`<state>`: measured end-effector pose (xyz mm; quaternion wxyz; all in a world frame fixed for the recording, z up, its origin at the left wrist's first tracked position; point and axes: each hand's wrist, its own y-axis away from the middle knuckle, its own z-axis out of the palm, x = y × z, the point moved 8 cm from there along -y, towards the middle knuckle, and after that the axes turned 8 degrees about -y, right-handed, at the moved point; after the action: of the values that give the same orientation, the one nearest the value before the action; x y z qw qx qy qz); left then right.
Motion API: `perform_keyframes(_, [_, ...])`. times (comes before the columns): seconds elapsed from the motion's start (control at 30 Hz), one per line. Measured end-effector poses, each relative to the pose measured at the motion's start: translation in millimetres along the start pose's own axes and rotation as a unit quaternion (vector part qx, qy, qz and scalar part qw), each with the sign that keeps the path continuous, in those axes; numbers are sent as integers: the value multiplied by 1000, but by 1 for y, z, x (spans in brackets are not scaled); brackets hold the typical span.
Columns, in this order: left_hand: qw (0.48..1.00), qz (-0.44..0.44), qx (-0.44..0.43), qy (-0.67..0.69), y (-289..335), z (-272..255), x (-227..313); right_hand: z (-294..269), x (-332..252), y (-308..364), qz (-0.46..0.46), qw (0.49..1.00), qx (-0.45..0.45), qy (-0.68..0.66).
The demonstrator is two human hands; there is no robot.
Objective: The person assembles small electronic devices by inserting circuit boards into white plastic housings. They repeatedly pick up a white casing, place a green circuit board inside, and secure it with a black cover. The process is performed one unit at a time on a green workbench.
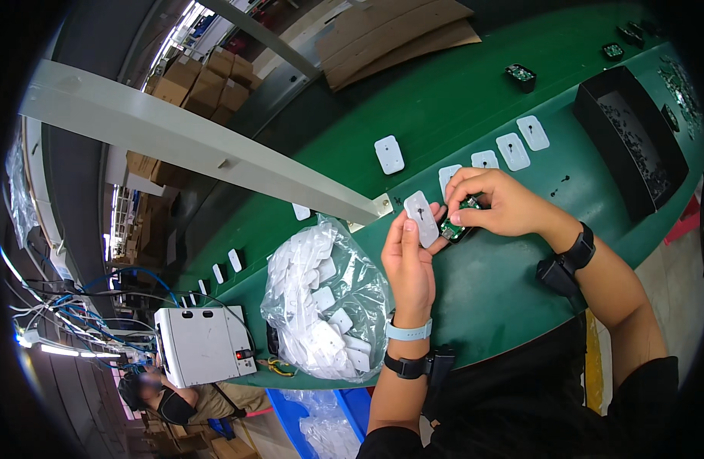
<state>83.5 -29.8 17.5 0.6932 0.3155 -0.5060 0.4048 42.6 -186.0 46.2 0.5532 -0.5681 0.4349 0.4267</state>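
Between the thumb and fingers of my left hand point(410, 264) is a white plastic cover point(421, 217), a rounded rectangle with a small black part at its middle. Just to its right, my right hand point(499, 203) pinches a green circuit board point(456, 228) in a dark housing, close to the cover; my left fingertips reach under it. Whether board and cover touch, I cannot tell. Beyond my hands, more white covers point(512, 151) lie in a row on the green bench, each with a small black part on it. One of them is partly hidden behind my right hand.
A clear bag of white covers point(321, 306) stands left of my left hand. On the right is a black bin point(589, 99) of small black parts. A grey metal post point(214, 157) slants across the bench. A white machine point(203, 344) and a person point(180, 402) are at lower left.
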Motion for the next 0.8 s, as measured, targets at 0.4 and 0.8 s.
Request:
perform_keyframes(0.4, [1000, -4, -2, -17, 1, 2, -2, 0, 5, 2, 19, 1000, -19, -9])
perform_keyframes(0.8, [997, -12, -6, 79, -2, 4, 4, -14, 13, -2, -1, 997, 53, -58])
